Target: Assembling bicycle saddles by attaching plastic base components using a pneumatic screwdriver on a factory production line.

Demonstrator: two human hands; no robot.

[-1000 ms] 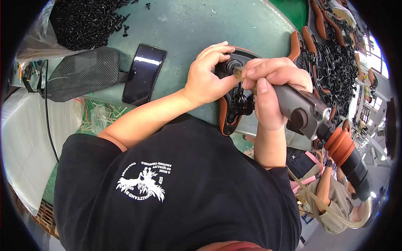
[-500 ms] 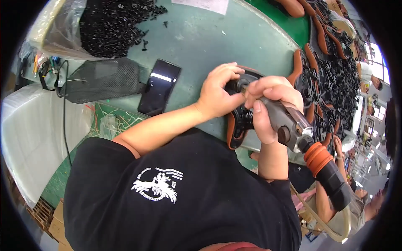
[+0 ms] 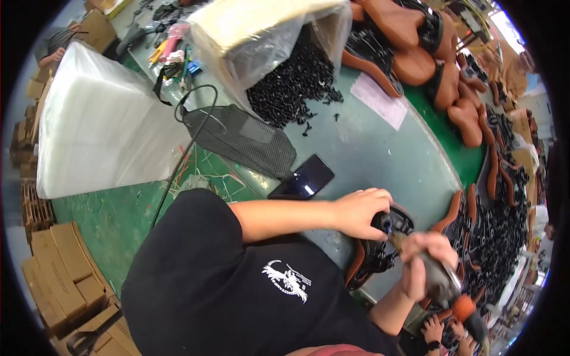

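Observation:
A brown saddle [image 3: 355,270] lies with its black underside up at the table's near edge. My left hand [image 3: 363,213] is closed around a round black part [image 3: 382,222] on that underside. In my right hand [image 3: 432,252], somewhat blurred, is a grey power screwdriver [image 3: 440,283] with an orange collar [image 3: 464,308] at its rear. Its tip points at the black part beside my left fingertips. Whether the tip touches a screw cannot be seen.
A phone [image 3: 312,177] lies left of my hands, near a black mesh pouch [image 3: 240,137]. Black screws [image 3: 297,89] spill from a plastic-lined box [image 3: 237,29]. Many brown saddles [image 3: 469,121] and black parts [image 3: 502,237] fill the right side. Another person's hands [image 3: 433,329] show lower right.
The view has swung, so hands, saddle and phone appear lower and farther right. Both hands stay at the saddle, the screwdriver still in my right hand.

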